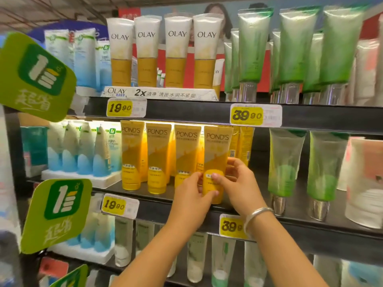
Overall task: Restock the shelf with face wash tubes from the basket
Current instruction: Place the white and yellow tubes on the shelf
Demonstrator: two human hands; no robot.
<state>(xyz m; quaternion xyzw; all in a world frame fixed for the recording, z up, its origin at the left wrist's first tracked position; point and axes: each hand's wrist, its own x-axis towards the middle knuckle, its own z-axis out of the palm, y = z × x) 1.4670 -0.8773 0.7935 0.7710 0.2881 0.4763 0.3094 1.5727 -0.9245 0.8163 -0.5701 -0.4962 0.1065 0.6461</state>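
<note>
At middle shelf (207, 208) front: yellow tube (215, 162) pinched by left hand (191, 197) and right hand (238, 183).
Likely to tip or knock neighbouring tubes (186, 154) if released off-balance near edge; basket unseen.

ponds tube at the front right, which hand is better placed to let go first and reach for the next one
Probably the left hand: only its fingertips touch the Pond's tube, while the right hand wraps its lower part and steadies it.
</note>
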